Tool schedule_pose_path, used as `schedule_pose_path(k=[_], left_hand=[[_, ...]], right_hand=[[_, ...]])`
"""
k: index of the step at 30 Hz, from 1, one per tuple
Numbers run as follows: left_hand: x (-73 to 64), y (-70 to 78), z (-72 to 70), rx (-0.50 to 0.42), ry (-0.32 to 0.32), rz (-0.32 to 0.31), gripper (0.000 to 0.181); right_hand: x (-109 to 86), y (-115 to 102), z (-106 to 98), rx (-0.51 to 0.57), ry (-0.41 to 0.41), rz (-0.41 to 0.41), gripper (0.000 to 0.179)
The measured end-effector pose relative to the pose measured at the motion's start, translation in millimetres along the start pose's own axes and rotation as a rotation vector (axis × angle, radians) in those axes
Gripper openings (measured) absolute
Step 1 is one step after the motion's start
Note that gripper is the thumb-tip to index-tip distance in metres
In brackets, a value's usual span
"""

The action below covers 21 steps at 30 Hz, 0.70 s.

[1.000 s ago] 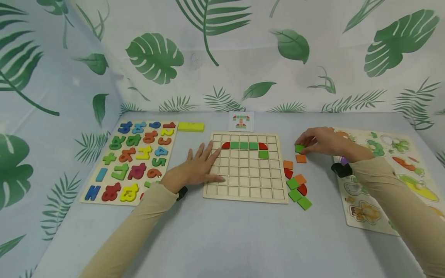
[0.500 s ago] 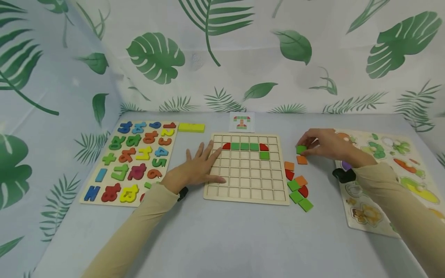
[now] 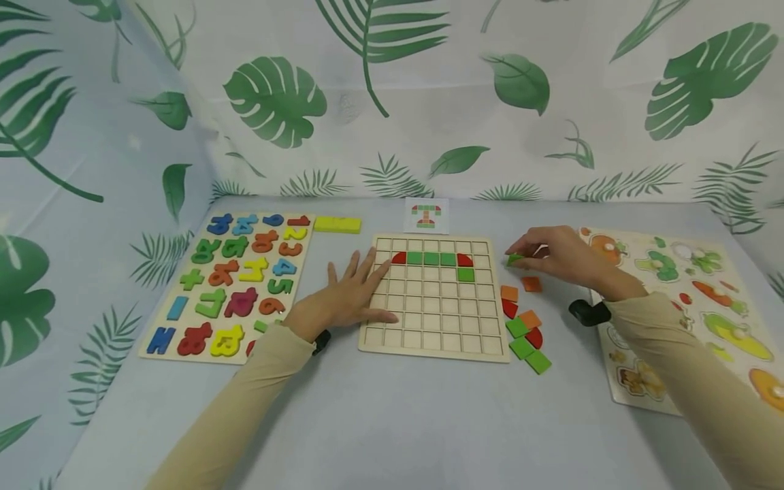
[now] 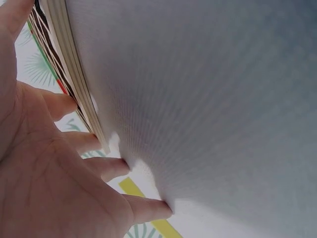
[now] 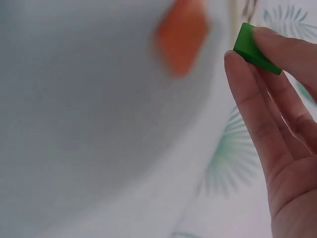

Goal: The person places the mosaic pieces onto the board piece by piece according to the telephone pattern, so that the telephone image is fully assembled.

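Note:
My right hand (image 3: 554,255) pinches a green square tile (image 5: 251,49) between thumb and fingertips, just right of the wooden grid board (image 3: 422,320). Fingers spread, my left hand (image 3: 343,296) rests on the board's left edge, with its thumb over the lower left cells. In the board's second row lie a red quarter-round tile (image 3: 399,258), several green squares (image 3: 431,258) and another red quarter-round tile (image 3: 465,260). Below that right red piece sits one green square tile (image 3: 466,274). An orange tile (image 3: 531,284) lies on the table beneath my right hand.
Loose green, orange and red tiles (image 3: 522,348) lie right of the board. Behind it is a pattern card (image 3: 426,216), with a yellow block (image 3: 337,224) to its left. A number puzzle (image 3: 184,309) lies at left, a vegetable puzzle (image 3: 667,320) under the right forearm.
My right hand has moved left toward the board, carrying the green tile away from beside the orange one. The left hand stays in place.

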State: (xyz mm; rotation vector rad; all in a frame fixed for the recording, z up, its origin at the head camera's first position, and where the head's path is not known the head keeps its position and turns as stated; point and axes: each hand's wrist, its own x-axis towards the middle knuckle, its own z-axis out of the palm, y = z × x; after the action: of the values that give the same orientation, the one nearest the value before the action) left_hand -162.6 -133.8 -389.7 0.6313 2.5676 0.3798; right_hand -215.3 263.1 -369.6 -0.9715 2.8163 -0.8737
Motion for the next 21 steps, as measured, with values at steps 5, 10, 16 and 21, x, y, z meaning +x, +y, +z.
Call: schedule_pose_path(k=[5, 10, 16, 21], left_hand=[[-0.9, -0.7, 0.1, -0.004, 0.010, 0.013, 0.106], [0.1, -2.3, 0.7, -0.003, 0.022, 0.023, 0.105], [2.3, -3.2, 1.9, -0.006, 0.010, 0.006, 0.106], [3.0, -3.4, 2.5, -0.002, 0.005, -0.001, 0.106]], right_hand=[[19.4, -20, 4, 0.051, 0.028, -0.062, 0.020], [42.9, -46, 15, 0.094, -0.012, -0.116, 0.019], [67.9, -73, 35, 0.170, -0.098, -0.142, 0.020], [80.5, -86, 51, 0.194, -0.080, -0.181, 0.018]])
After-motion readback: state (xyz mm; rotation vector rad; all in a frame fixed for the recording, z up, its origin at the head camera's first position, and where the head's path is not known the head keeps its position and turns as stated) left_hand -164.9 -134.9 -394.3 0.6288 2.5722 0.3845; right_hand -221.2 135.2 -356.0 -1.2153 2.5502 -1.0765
